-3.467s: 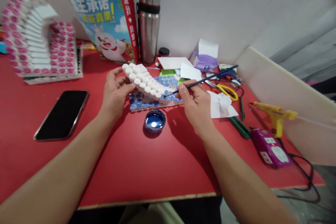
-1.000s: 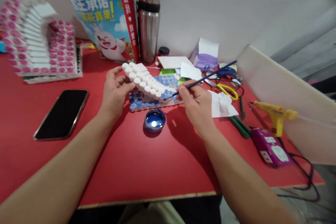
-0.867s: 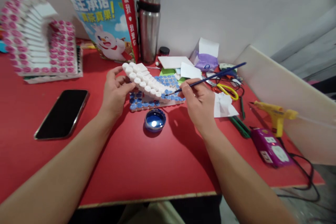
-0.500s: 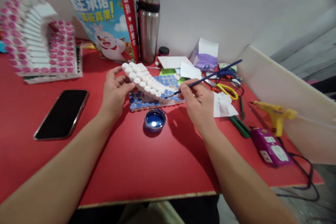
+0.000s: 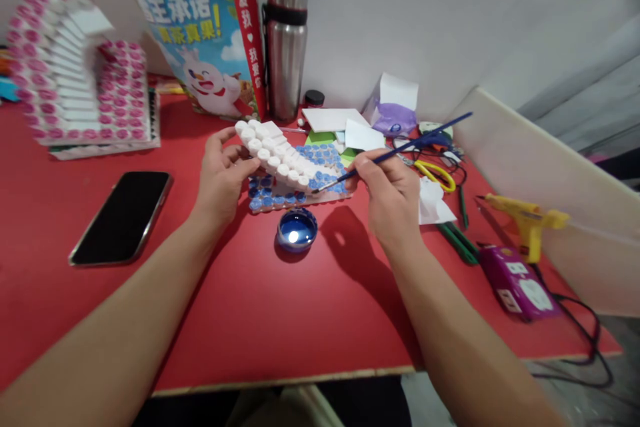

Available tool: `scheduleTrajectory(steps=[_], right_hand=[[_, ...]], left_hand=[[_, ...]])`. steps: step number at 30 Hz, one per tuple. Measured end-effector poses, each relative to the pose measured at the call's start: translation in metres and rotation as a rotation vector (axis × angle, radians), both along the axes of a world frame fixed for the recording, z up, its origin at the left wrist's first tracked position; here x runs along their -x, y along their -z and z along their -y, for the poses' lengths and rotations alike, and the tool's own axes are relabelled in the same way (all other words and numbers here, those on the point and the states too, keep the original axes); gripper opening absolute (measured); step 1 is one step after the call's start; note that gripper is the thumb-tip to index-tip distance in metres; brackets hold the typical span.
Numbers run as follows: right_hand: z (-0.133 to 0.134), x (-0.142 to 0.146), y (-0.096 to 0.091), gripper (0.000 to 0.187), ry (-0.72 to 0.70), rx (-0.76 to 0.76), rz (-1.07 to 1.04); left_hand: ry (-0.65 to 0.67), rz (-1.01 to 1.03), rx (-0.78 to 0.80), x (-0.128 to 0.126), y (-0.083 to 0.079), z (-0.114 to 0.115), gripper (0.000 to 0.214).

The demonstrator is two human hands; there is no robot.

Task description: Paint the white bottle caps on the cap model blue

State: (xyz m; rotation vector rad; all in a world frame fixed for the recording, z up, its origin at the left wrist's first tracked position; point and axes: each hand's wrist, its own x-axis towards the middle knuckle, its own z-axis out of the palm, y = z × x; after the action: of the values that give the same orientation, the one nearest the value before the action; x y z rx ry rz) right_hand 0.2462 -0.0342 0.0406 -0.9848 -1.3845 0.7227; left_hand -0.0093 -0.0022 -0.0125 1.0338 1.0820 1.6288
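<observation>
My left hand (image 5: 223, 177) grips the upper left end of a curved craft model (image 5: 280, 159), its thumb on the white rolled pieces. Rows of these rolls are white at the left and blue at the lower right and base. Between the fingers of my right hand (image 5: 387, 190) is a thin blue paintbrush (image 5: 400, 150), slanting down to the left. Its dark tip is at the model's edge, by the border of blue and white rolls; whether it touches, I cannot tell. Just in front of the model stands a small bowl of blue paint (image 5: 297, 230).
A phone (image 5: 123, 217) lies at left, before a pink and white craft model (image 5: 45, 90). Behind stand a printed bag (image 5: 195, 33) and a steel flask (image 5: 286, 47). At right are yellow-handled scissors (image 5: 435, 175), a green cutter (image 5: 457, 242), a yellow glue gun (image 5: 530, 220) and a purple pack (image 5: 517, 283).
My right hand and the paintbrush have shifted slightly right, and the brush tip has dropped a little toward the model's lower edge. My left hand keeps its hold.
</observation>
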Motion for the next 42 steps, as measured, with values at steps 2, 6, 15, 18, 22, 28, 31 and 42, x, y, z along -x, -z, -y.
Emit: scheduleTrajectory(steps=[2, 6, 15, 18, 22, 28, 31, 42], right_hand=[[0.002, 0.001, 0.000, 0.016, -0.028, -0.008, -0.031], [0.010, 0.006, -0.004, 0.020, -0.160, -0.018, 0.099], [0.015, 0.012, -0.002, 0.024, -0.303, -0.079, 0.399], [0.015, 0.013, -0.003, 0.024, -0.314, -0.064, 0.437], [0.014, 0.013, -0.004, 0.025, -0.313, -0.035, 0.469], [0.012, 0.011, -0.001, 0.027, -0.324, -0.037, 0.470], [0.012, 0.011, -0.001, 0.026, -0.322, -0.039, 0.470], [0.011, 0.013, -0.002, 0.028, -0.314, -0.028, 0.480]], left_hand=[[-0.015, 0.024, 0.000, -0.001, 0.000, 0.000, 0.073], [-0.053, 0.076, 0.005, -0.003, 0.001, -0.001, 0.073], [-0.012, -0.009, -0.025, 0.001, 0.008, -0.003, 0.071], [-0.005, -0.014, -0.026, 0.001, 0.008, -0.002, 0.071], [0.009, -0.024, -0.030, 0.001, 0.007, -0.002, 0.071], [-0.017, -0.013, -0.015, -0.001, 0.005, -0.001, 0.070], [-0.026, -0.012, -0.018, -0.002, 0.004, -0.001, 0.070], [-0.027, -0.019, -0.023, -0.002, 0.005, -0.002, 0.071]])
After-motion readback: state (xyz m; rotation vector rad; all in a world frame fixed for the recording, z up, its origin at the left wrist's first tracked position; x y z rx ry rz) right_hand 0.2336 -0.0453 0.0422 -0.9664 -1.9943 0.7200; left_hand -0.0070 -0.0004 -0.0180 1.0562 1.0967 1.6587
